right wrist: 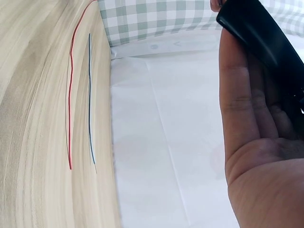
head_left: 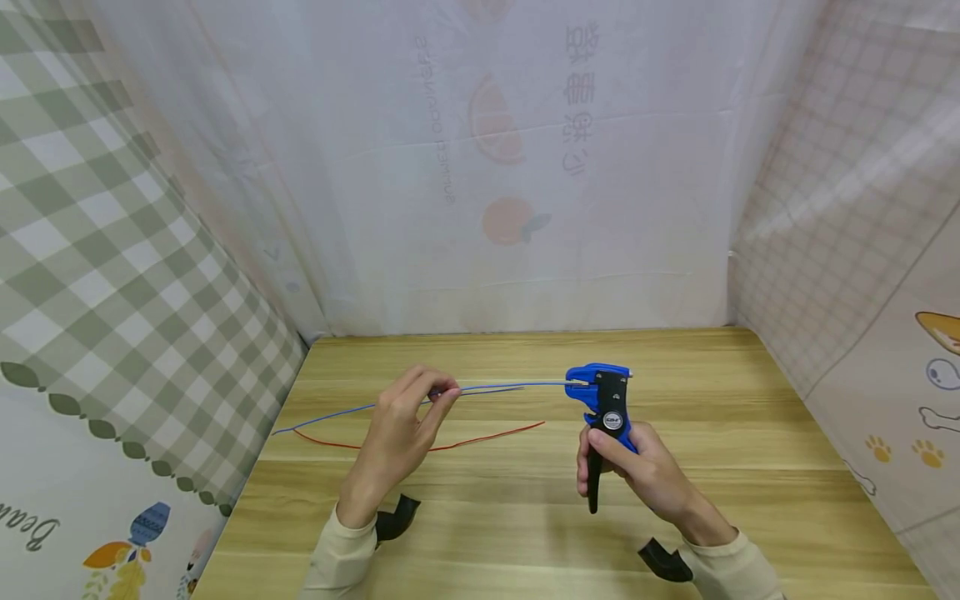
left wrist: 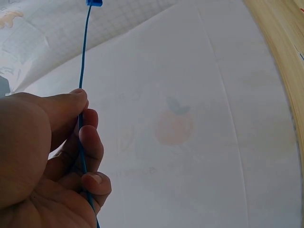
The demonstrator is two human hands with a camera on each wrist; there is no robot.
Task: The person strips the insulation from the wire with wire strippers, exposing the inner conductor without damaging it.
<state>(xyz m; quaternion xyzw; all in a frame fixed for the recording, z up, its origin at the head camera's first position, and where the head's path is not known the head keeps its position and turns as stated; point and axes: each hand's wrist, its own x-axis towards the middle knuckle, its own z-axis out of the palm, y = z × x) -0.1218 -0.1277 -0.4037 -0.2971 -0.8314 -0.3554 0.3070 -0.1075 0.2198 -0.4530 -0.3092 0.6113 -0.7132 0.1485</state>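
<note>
My left hand [head_left: 401, 425] pinches a blue wire [head_left: 517, 385] between thumb and fingertips. In the left wrist view the wire [left wrist: 83, 57] runs up past the thumb to a blue tool tip [left wrist: 94, 3]. My right hand [head_left: 645, 467] grips an upright wire stripper [head_left: 613, 387], blue at the head with black handles. The wire's right end lies in the slot of the stripper's head. How deep it sits is hard to tell. In the right wrist view the curled fingers [right wrist: 237, 95] hold a black handle [right wrist: 261, 42].
On the wooden table [head_left: 510, 533] lie a red wire [head_left: 487, 438] and a second blue wire [right wrist: 90, 95] with a thin bare-looking end. Pale printed cloth [head_left: 375, 208] hangs behind; a green checked cloth [head_left: 112, 208] stands on the left and a printed one [head_left: 862, 333] on the right.
</note>
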